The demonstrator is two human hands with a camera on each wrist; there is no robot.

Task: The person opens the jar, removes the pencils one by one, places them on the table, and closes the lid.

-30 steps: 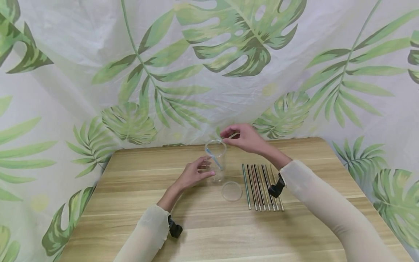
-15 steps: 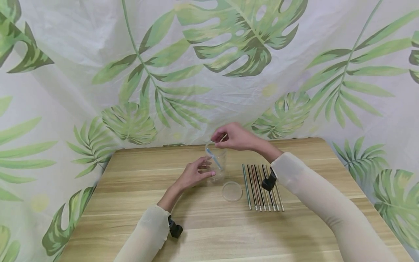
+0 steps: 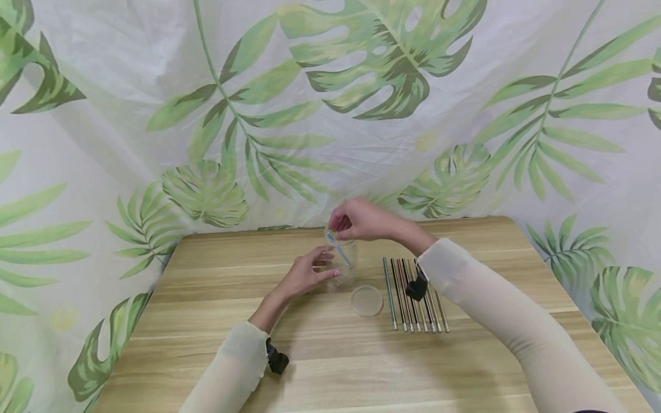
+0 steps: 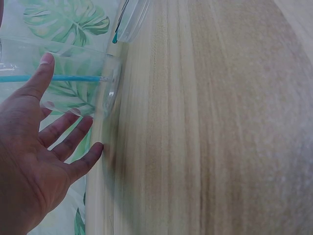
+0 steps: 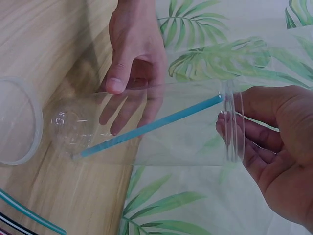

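Note:
A tall clear plastic jar (image 3: 342, 267) stands uncapped on the table, with a blue pencil (image 5: 151, 126) leaning inside it. My left hand (image 3: 306, 271) loosely holds the jar's side; its thumb (image 4: 41, 73) and fingers lie about the wall, and some fingers show through the plastic in the right wrist view. At the mouth is my right hand (image 3: 358, 219). Its bent fingers (image 5: 257, 134) reach over the rim close to the pencil's upper end, and no object shows between them. The fingertips are partly hidden by the rim.
A round clear lid (image 3: 367, 300) lies in front of the jar. To its right, several pencils (image 3: 413, 298) in different colours lie side by side, partly covered by the right wrist camera (image 3: 416, 287). A leaf-print cloth (image 3: 279, 143) hangs behind the table (image 3: 320, 355).
My right hand has moved left from beside the rim to over the jar's mouth and dipped its fingers in. The left hand and jar have hardly moved.

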